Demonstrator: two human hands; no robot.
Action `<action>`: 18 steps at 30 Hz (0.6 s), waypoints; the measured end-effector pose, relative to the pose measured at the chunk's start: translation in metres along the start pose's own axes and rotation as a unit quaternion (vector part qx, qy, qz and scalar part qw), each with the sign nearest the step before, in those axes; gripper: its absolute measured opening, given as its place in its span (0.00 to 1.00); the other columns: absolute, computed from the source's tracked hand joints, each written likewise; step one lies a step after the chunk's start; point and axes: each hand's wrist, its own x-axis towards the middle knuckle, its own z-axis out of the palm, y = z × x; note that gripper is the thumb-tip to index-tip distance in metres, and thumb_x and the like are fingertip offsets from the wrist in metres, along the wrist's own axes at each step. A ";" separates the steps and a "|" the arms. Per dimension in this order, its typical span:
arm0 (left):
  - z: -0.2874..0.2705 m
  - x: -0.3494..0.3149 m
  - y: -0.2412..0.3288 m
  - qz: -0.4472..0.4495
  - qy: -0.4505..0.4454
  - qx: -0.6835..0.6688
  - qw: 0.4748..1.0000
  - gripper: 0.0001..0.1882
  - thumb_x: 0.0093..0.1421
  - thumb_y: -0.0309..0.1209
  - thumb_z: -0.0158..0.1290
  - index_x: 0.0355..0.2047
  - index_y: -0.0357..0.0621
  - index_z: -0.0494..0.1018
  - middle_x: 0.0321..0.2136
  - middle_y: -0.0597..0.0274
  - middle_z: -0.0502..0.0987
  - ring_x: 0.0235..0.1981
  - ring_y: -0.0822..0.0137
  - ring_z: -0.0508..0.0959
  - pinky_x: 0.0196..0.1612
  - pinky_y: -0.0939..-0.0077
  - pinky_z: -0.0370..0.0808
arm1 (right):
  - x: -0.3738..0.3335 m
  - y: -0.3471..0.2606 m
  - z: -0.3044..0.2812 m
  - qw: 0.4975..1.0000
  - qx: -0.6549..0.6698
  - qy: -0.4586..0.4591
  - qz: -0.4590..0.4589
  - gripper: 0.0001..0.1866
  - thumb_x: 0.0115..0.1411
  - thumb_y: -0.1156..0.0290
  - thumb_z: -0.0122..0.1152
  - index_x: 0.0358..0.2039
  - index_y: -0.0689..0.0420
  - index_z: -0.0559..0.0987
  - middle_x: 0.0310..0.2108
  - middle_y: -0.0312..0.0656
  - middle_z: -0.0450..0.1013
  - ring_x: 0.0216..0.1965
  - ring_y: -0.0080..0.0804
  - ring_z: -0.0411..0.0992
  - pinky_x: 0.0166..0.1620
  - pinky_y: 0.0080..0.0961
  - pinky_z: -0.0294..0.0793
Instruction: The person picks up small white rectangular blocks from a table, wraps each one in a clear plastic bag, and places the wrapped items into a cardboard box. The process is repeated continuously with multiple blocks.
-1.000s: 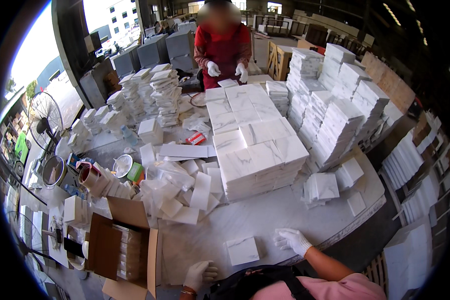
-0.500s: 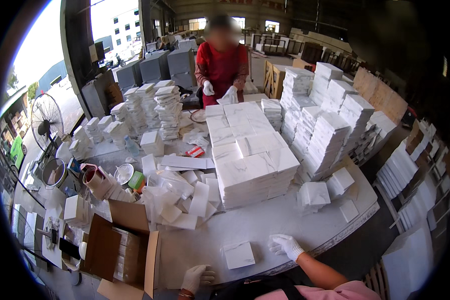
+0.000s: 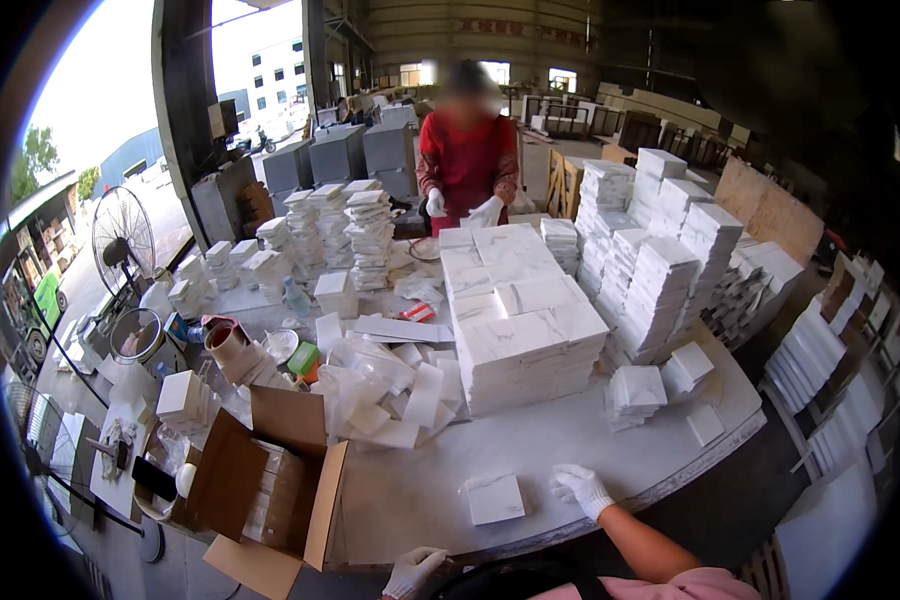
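Observation:
A white, grey-veined square tile (image 3: 495, 500) lies flat near the front edge of the table. My right hand (image 3: 581, 489), in a white glove, rests just right of it, fingers loosely bent and apart, holding nothing. My left hand (image 3: 416, 573), also gloved, is at the table's front edge, left of and nearer than the tile. Its fingers stretch to the right with nothing seen in them. Beyond the tile stands a large block of stacked marbled tiles (image 3: 530, 335). Short tile stacks (image 3: 635, 393) and a lone small tile (image 3: 705, 425) sit to the right.
An open cardboard box (image 3: 315, 520) with wrapped contents stands at left. Behind it lie plastic wrap and white offcuts (image 3: 395, 395). Tall tile stacks (image 3: 660, 285) line the far right. A gloved co-worker in red (image 3: 467, 160) stands across the table. Standing fans (image 3: 122, 235) are at left.
The whole view has shifted, with most things now further right. My left hand has drawn back slightly toward the table edge. The co-worker's hands have moved lower, near the tile block's far end.

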 end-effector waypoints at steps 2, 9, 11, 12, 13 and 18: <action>0.006 -0.020 0.014 -0.038 -0.029 0.073 0.996 0.18 0.66 0.43 0.57 0.45 0.42 0.82 0.42 0.51 0.84 0.42 0.60 0.82 0.47 0.65 0.77 | 0.004 0.002 -0.007 1.000 0.002 0.002 0.022 0.21 0.67 0.63 0.62 0.58 0.57 0.78 0.45 0.45 0.82 0.38 0.33 0.83 0.36 0.27 0.81; 0.008 -0.035 -0.028 -0.059 0.004 0.253 0.966 0.23 0.64 0.49 0.57 0.44 0.41 0.83 0.39 0.52 0.84 0.41 0.57 0.82 0.48 0.63 0.77 | -0.009 -0.008 -0.012 0.998 -0.029 -0.052 -0.013 0.23 0.67 0.61 0.63 0.59 0.58 0.77 0.45 0.42 0.82 0.42 0.30 0.81 0.41 0.26 0.80; 0.019 -0.030 -0.042 -0.048 0.021 0.326 0.944 0.34 0.57 0.61 0.56 0.46 0.41 0.83 0.44 0.47 0.84 0.45 0.47 0.83 0.53 0.58 0.76 | -0.025 -0.001 -0.014 0.994 -0.056 -0.085 -0.027 0.23 0.68 0.61 0.62 0.60 0.58 0.77 0.45 0.41 0.81 0.43 0.28 0.80 0.42 0.25 0.79; 0.024 -0.034 -0.053 0.007 0.029 0.315 0.949 0.35 0.58 0.61 0.56 0.47 0.39 0.83 0.46 0.47 0.83 0.49 0.48 0.82 0.55 0.59 0.75 | -0.040 0.005 -0.013 0.991 -0.069 -0.112 -0.031 0.24 0.68 0.61 0.62 0.60 0.58 0.77 0.45 0.41 0.81 0.44 0.28 0.80 0.43 0.24 0.79; 0.025 -0.029 -0.058 -0.006 0.044 0.332 0.942 0.40 0.58 0.62 0.57 0.54 0.37 0.78 0.52 0.41 0.80 0.54 0.46 0.79 0.58 0.58 0.73 | -0.053 0.005 -0.012 0.986 -0.080 -0.141 -0.036 0.24 0.68 0.61 0.63 0.60 0.58 0.78 0.45 0.40 0.81 0.44 0.27 0.79 0.43 0.24 0.79; 0.047 0.002 -0.091 -0.021 0.092 0.275 0.957 0.56 0.55 0.64 0.60 0.69 0.30 0.60 0.66 0.30 0.64 0.67 0.37 0.66 0.68 0.56 0.64 | -0.103 0.041 -0.040 0.971 -0.158 -0.167 0.063 0.23 0.69 0.58 0.60 0.57 0.60 0.79 0.49 0.41 0.81 0.46 0.27 0.78 0.45 0.24 0.77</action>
